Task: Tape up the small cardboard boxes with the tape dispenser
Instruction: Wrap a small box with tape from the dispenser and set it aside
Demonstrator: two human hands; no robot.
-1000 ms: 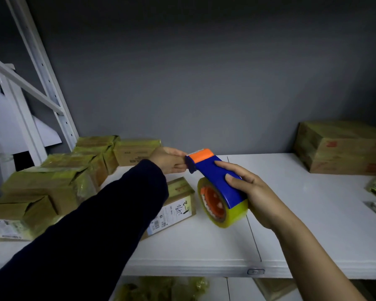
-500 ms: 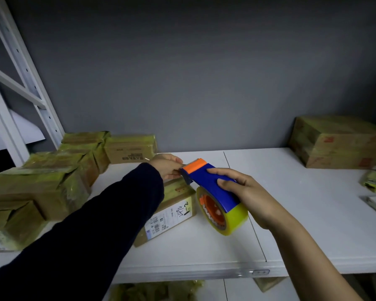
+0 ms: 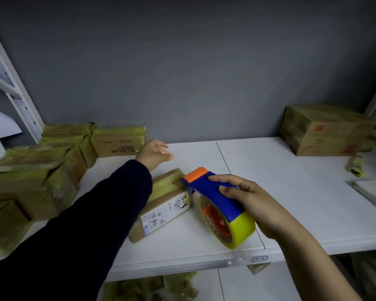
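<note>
The right hand has its grip clamped on the tape dispenser. The fingers curl over the smooth blue plastic shell from the right, and the index finger lies forward along its top. The shell ends in an orange toothed nose. Below its rear end sits a fat roll of glossy yellow tape on an orange core. The dispenser is held tilted, nose up and away, just above the white shelf. Its dark front edge is at the far right corner of the small cardboard box; whether the two touch cannot be told.

The box is a flat brown oblong lying skewed on the shelf. It carries a white printed label with a barcode and black handwriting, and a yellowish strip of tape runs along its top. The dark sleeve of the left arm crosses in front of its left part. The left hand is beyond the box, above the shelf and near the wall, with its fingertips drawn close to the thumb. Whether that grip pinches anything cannot be told.

To the left, tape-wrapped boxes are heaped together, their skin shiny, wrinkled and yellow-green. One more wrapped box stands against the matte grey wall. A larger wrapped carton sits at the far right.
</note>
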